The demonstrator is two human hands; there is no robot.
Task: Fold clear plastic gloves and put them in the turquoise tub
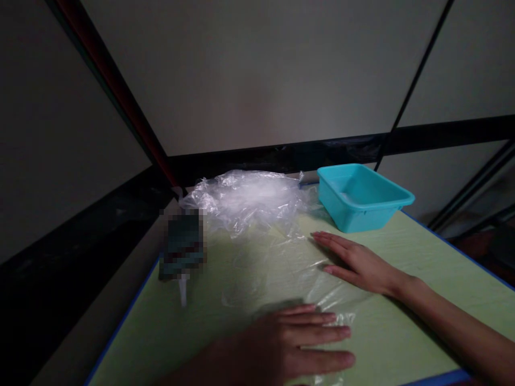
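A thin clear plastic bag [281, 262] lies spread over the table in front of me. My left hand [293, 338] rests near the front with its fingers stretched out, over the near part of the bag. Farther to the right, my right hand [358, 262] lies flat along the bag's right side, fingers extended and thumb apart. Neither hand grips anything. Behind the spread bag is a crumpled heap of clear plastic [249, 198].
A turquoise plastic basin [366, 214] stands at the back right. At the left edge sits a dark item [183, 244], blurred out by pixelation. The light green table [426, 268] has blue edging. Behind it rises a pale panelled wall [257, 80] with a dark band.
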